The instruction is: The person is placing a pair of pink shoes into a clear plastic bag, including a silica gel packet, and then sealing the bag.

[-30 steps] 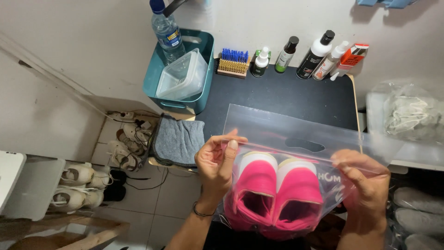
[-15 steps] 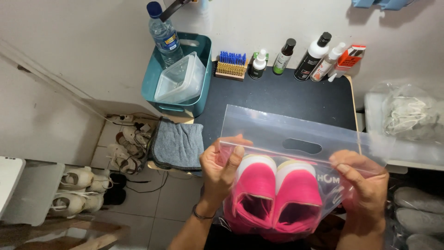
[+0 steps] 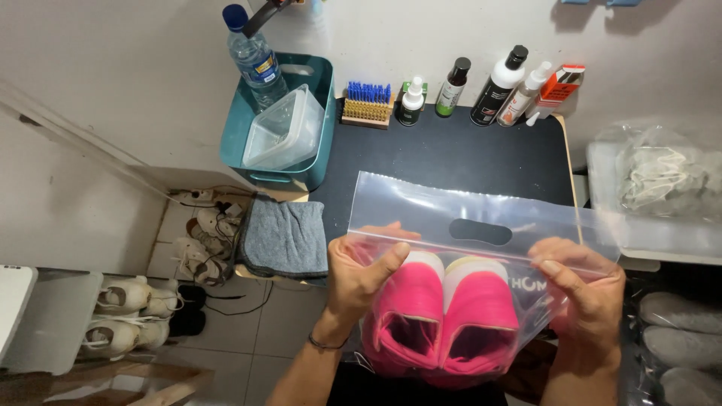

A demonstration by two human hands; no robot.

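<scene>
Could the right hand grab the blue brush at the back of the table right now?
Probably not right away. The right hand is pinching the clear bag with the pink shoes. The blue brush sits far back with bare table between.

At the lower centre of the frame, a pair of bright pink fabric shoes [image 3: 444, 316] with white toe caps shows through a clear plastic zip bag [image 3: 481, 218] with faint white lettering. The matte black worktop [image 3: 466, 158] fills the centre. At the upper left sits a teal plastic bin [image 3: 316, 162]; below it lies a grey folded cloth [image 3: 284, 237] edged in dark trim. A wooden brush with blue bristles [image 3: 367, 104] lies at the top centre.
</scene>
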